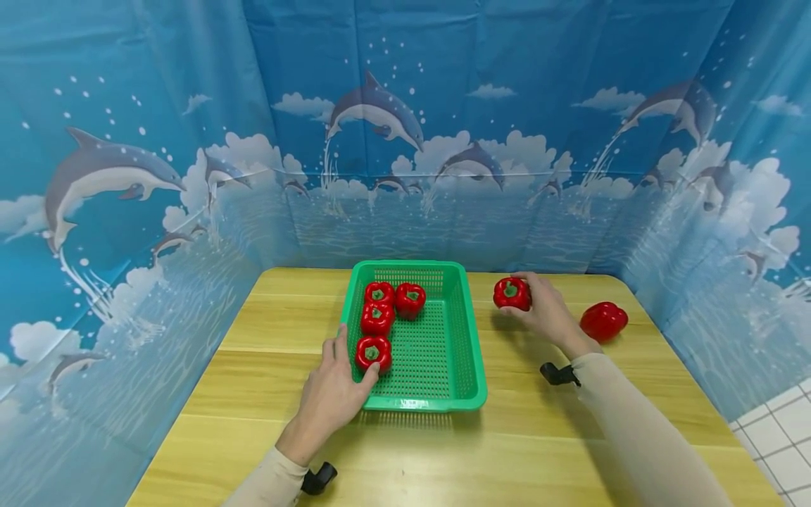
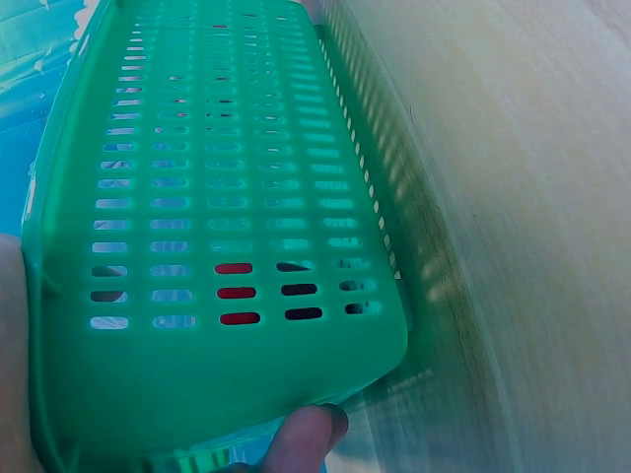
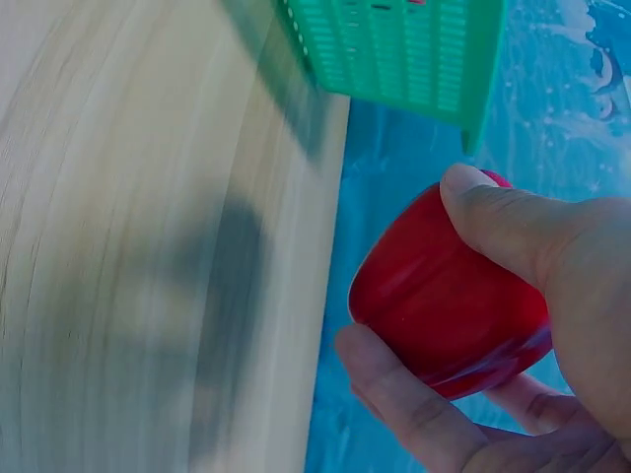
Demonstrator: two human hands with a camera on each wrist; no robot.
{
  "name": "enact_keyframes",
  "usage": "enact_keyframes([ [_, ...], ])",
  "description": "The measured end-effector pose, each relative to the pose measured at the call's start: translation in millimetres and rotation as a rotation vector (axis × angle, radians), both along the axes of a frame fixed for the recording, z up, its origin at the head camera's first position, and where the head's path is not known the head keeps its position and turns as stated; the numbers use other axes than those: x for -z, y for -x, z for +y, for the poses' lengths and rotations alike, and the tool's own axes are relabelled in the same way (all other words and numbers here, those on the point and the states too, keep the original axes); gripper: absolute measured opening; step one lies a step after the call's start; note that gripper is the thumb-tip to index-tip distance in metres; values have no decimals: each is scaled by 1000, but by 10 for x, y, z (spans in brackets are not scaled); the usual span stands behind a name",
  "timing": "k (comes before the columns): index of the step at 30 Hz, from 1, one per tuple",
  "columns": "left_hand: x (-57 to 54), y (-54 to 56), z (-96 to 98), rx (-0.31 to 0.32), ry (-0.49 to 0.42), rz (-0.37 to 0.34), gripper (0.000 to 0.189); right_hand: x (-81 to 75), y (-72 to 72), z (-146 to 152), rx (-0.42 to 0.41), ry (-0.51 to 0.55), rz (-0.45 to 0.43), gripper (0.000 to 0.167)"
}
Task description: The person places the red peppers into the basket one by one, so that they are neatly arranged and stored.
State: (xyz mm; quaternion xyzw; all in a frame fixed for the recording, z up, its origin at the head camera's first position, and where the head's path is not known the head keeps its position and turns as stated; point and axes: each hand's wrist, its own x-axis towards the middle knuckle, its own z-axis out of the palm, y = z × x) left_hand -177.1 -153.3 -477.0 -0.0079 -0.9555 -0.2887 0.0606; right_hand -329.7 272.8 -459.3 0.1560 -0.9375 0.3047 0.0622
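Red pepper (image 3: 444,301) btwn R fingers (image 3: 409,399)

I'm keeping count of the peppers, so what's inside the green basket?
Four red peppers, stems showing, sit inside the green basket. What lies directly beneath them is covered and can't be seen.

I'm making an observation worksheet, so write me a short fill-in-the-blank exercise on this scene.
1. The basket is ____ in colour.
2. It contains exactly ____ peppers.
3. The person's ____ hand holds another pepper outside the basket.
4. Leaping ____ decorate the backdrop.

Missing words: green; four; right; dolphins.
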Motion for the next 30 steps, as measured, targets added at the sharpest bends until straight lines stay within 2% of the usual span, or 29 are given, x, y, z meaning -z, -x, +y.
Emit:
enact_keyframes([
  [13, 19, -6, 4, 5, -1, 2, 108, -124, -144, -181, -26, 2, 40, 76],
  [30, 15, 2, 1, 7, -11, -1, 109, -250, -261, -300, -53, -9, 117, 75],
])
